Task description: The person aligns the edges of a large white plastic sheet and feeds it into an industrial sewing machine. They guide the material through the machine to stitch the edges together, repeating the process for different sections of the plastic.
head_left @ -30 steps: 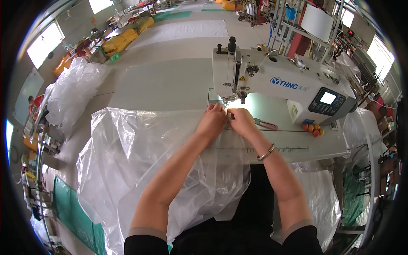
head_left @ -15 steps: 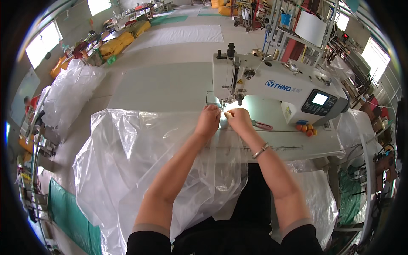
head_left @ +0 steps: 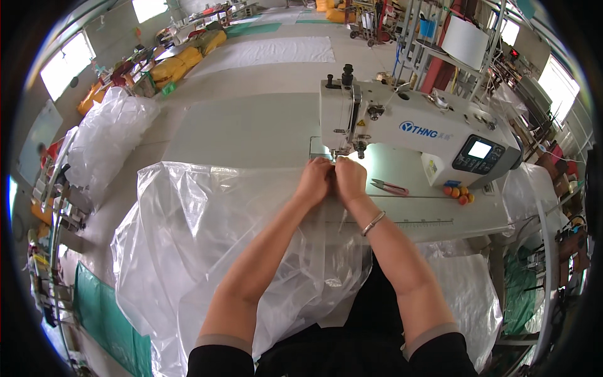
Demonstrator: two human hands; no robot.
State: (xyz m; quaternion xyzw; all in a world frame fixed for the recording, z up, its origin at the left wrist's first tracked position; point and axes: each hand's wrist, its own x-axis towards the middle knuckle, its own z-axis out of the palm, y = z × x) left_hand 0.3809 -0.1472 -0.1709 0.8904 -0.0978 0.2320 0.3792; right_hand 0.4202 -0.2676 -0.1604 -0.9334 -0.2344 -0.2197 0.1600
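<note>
A white sewing machine (head_left: 402, 119) with a lit screen stands on a pale table. Just in front of its needle, my left hand (head_left: 316, 178) and my right hand (head_left: 349, 176) are side by side with their fingers curled closed. Both appear to pinch the edge of a clear plastic sheet (head_left: 207, 232), though the fingertips hide the exact grip. The sheet spreads in folds over the table's left part and hangs down across my lap. Right of my right hand lies a pair of thread snips (head_left: 391, 188) with pink handles.
Several small orange and red balls (head_left: 459, 193) sit by the machine's base. A large white thread cone (head_left: 465, 43) stands on a rack behind the machine. Another heap of clear plastic (head_left: 110, 141) is on the left, and a green sheet (head_left: 110, 320) lies on the floor.
My right hand has moved left, closing the gap to my left hand in front of the needle. The thread snips now show more fully. The whole view has shifted slightly.
</note>
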